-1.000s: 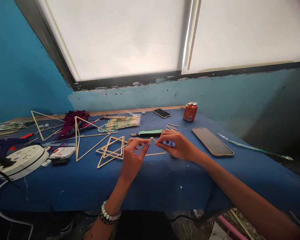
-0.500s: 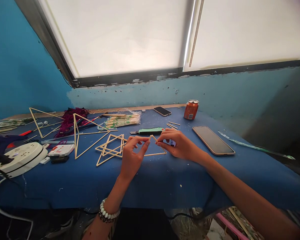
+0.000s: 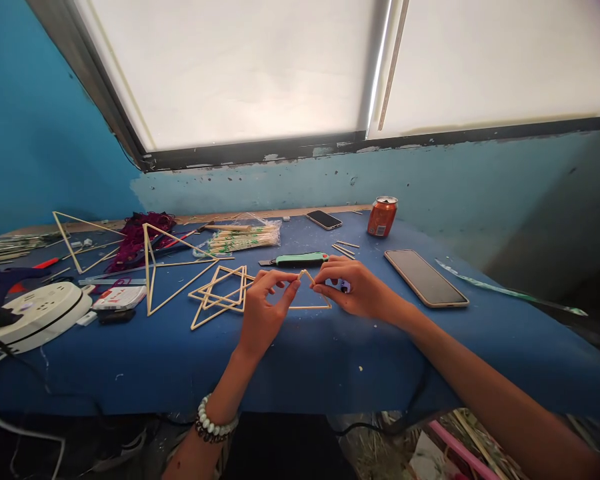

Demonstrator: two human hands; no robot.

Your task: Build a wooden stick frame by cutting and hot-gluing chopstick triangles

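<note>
A small triangle of thin wooden sticks (image 3: 310, 307) is between my hands, its top corner showing between my fingertips. My left hand (image 3: 265, 303) pinches the side left of that corner with thumb and forefinger. The other side of the corner is in the closed fingers of my right hand (image 3: 350, 283). Much of the triangle's left part lies hidden behind my left hand. Beside that hand rests a star-shaped stick frame (image 3: 219, 303). Just beyond my fingers lies a green utility knife (image 3: 301, 259), blade end to the left. Several short stick pieces (image 3: 345, 249) are behind my right hand.
A large three-dimensional stick frame (image 3: 183, 263), bagged chopsticks (image 3: 245, 237) and a white power strip (image 3: 43, 317) occupy the left. Toward the right are a large phone (image 3: 427, 279), a smaller phone (image 3: 324, 220) and an orange drink can (image 3: 383, 217). The blue tabletop's front edge is near my forearms.
Both hands keep the same pinch on the stick corner. The whole view has shifted very slightly; nothing on the table has visibly moved.
</note>
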